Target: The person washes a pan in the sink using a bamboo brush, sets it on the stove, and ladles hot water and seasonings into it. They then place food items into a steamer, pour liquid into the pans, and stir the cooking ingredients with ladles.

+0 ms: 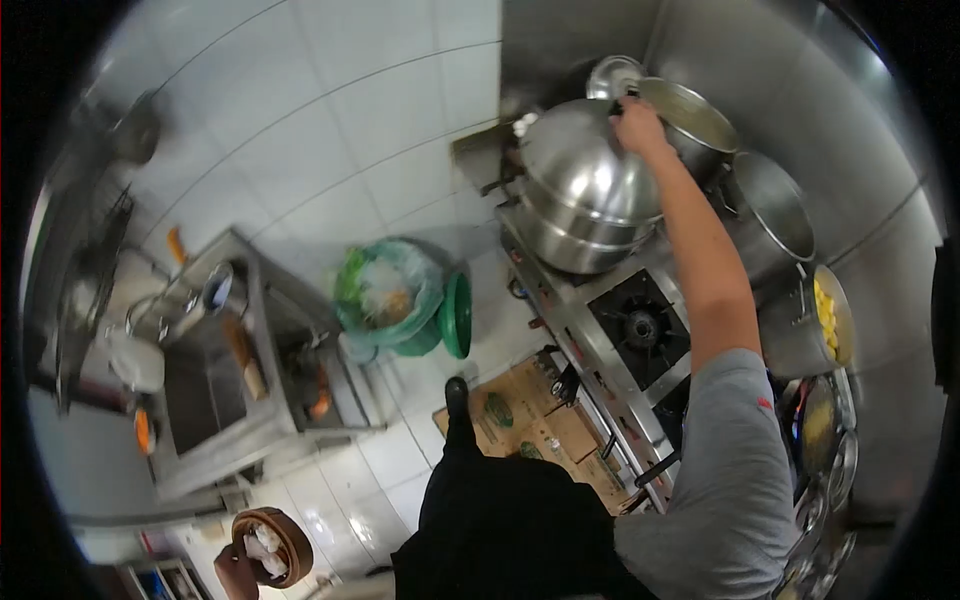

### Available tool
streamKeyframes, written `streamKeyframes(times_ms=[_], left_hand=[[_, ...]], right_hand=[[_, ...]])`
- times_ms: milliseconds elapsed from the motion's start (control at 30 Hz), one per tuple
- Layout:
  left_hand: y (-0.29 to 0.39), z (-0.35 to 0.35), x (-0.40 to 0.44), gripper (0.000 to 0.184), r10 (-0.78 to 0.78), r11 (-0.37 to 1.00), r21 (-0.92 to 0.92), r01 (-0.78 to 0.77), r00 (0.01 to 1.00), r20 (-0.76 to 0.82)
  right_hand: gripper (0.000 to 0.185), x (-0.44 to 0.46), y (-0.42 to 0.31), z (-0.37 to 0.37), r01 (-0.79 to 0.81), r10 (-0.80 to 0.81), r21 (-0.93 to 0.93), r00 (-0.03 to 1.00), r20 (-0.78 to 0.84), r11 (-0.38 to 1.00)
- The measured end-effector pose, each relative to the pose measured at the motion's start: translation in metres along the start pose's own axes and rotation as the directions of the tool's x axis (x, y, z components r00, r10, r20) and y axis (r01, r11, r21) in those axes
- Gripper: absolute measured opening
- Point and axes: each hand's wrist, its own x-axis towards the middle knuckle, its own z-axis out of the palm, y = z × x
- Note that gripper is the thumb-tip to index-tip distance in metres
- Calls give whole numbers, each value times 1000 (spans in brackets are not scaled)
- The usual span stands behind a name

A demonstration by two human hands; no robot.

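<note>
My right hand (637,125) reaches across the stove and is closed round the dark knob on top of a large domed steel lid (585,150). The lid sits on a steel steamer pot (575,240) at the back left of the stove. Down at the lower left, my left hand (236,573) holds a round bamboo steamer basket (297,545) by its rim, with several white dumplings (266,550) inside.
Open steel pots (775,205) line the stove's wall side, one holding yellow pieces (825,318). A bare burner (641,323) lies nearer. A lined green bin (405,335) stands on the floor, left of flattened cardboard (540,400). A steel sink (205,400) is at the left.
</note>
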Motion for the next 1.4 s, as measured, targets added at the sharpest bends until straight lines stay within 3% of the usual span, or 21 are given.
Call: streamKeyframes(times_ms=[33,133,200,333,400,500,567,600,700,800,867,900,1000,1033,1067,1100,1167,1200,1233,1267,1400], left_hand=[[27,11,33,23,133,978,-167,-126,991,28],[75,52,168,30,307,941,-158,-300,951,21],[200,41,201,28,267,962,-103,-252,947,180],[326,67,286,23,585,796,-337,-503,783,213],[388,82,312,24,812,569,-232,-789,583,6],[499,88,324,26,757,653,-269,-708,597,267],[565,86,312,25,841,535,-339,-773,452,297],[588,107,329,21,929,362,-324,-874,308,207],[674,124,307,23,921,376,-474,-796,264,286],[761,141,259,26,956,226,-493,-840,93,280],[813,174,236,27,955,188,-384,-904,76,287],[833,169,207,26,913,293,-466,-835,100,394],[889,244,183,24,912,315,-533,-785,94,399],[910,295,193,26,972,67,-360,-930,-21,236],[925,282,162,28,873,345,-420,-839,123,472],[935,302,151,29,847,430,-420,-799,195,495],[954,325,131,32,817,469,-374,-800,232,529],[962,340,125,34,800,489,-353,-797,249,546],[977,413,156,40,887,105,-197,-975,2,462],[985,432,160,41,884,164,-187,-969,60,463],[993,449,154,42,851,363,-228,-904,222,477]], right_hand=[[50,10,16,12,52,-53,-26,998,-19,998],[46,36,52,52,137,-136,35,991,-8,990],[42,53,56,48,160,-165,67,983,84,985],[33,76,60,19,198,-220,108,942,254,974],[35,88,50,-14,199,-218,87,902,374,976],[39,110,47,-49,242,-241,12,959,148,970],[38,134,55,-93,200,-199,-3,975,100,980],[37,142,62,-113,183,-183,10,981,66,983],[41,156,83,-170,-2,3,-14,998,64,1000],[40,150,126,-189,-112,112,-44,994,1,993],[41,141,163,-181,-197,193,-64,979,-63,978],[41,137,183,-172,-241,234,-68,967,-96,968],[33,132,235,-159,-340,336,-150,941,-51,928],[34,130,256,-151,-353,359,-168,933,9,920],[36,129,277,-143,-364,382,-188,922,69,912],[36,125,303,-131,-254,264,-213,964,17,943],[36,117,346,-107,-30,12,-283,998,-67,959],[36,116,345,-107,-145,141,-258,989,-34,955],[37,114,337,-111,-261,269,-239,963,2,935],[37,110,334,-111,-375,393,-226,918,42,899],[40,99,362,-94,-375,388,-207,921,26,904]])
